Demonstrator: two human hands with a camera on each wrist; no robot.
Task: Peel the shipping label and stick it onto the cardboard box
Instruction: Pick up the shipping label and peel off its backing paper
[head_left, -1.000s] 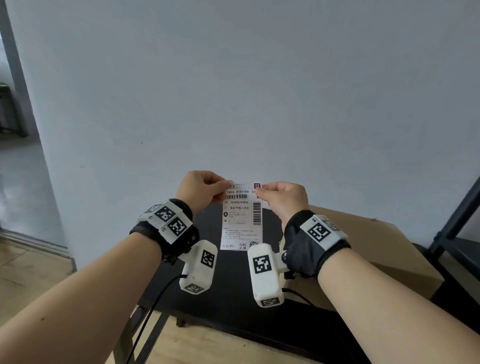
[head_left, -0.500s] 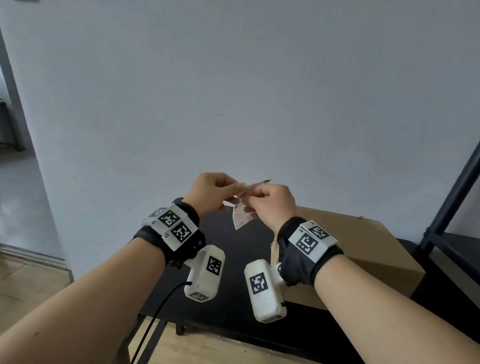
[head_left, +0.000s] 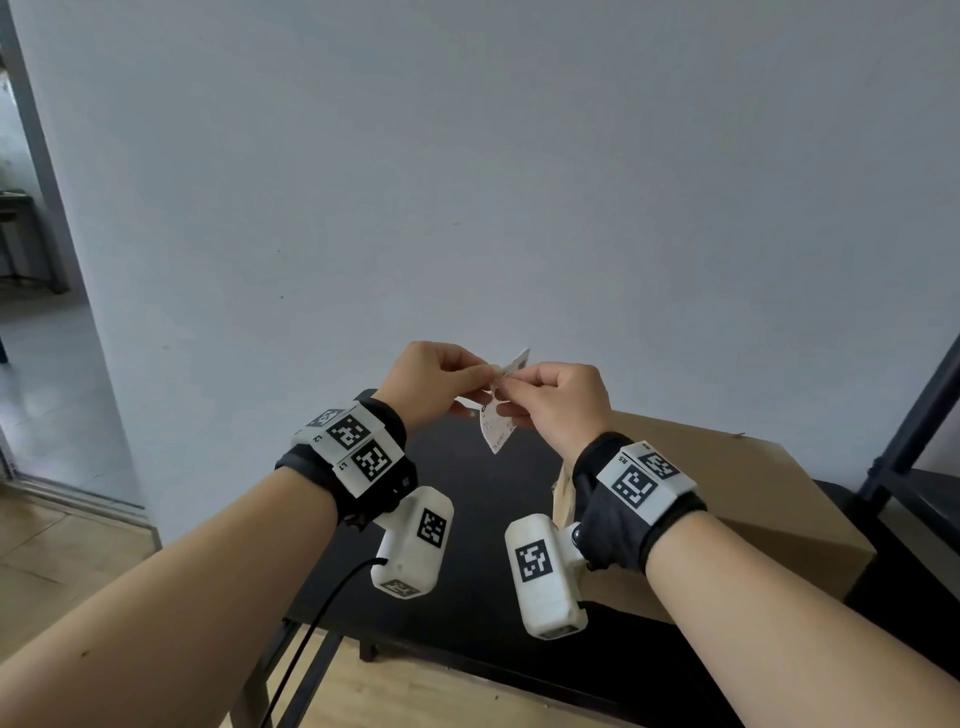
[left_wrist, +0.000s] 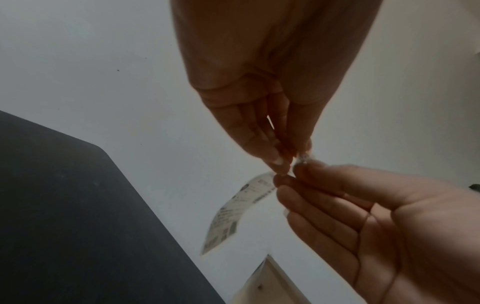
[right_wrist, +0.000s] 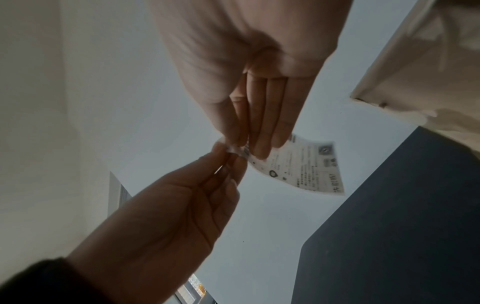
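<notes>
Left hand (head_left: 431, 382) and right hand (head_left: 558, 402), from the head view, meeting fingertip to fingertip in the air above the black table (head_left: 498, 545), both pinching the top corner of the shipping label (head_left: 496, 431). Label hanging down between the two hands, curled and tilted, printed face turned partly away. Cardboard box (head_left: 737, 499) sitting on the table under and beyond the right wrist, well apart from the label. Grey wall (head_left: 519, 182) filling the background, dark shelf frame (head_left: 914, 415) standing at the right edge.

Seen from the left wrist: left hand (left_wrist: 259, 86) reaching down from the top, thumb and fingers (left_wrist: 276, 160) closing on the crumpled label corner; right hand (left_wrist: 363, 216) coming in from the lower right, fingertips pressing on the same corner. Shipping label (left_wrist: 233, 218) trailing below, blurred, over the table (left_wrist: 78, 226).

Seen from the right wrist: right hand (right_wrist: 259, 82) gripping the label edge between thumb and fingers, left hand (right_wrist: 168, 216) pinching the corner just beside. Shipping label (right_wrist: 303, 166) fanning out to the right, print facing the lens. Box (right_wrist: 420, 72) showing at the upper right, table (right_wrist: 402, 236) below it.
</notes>
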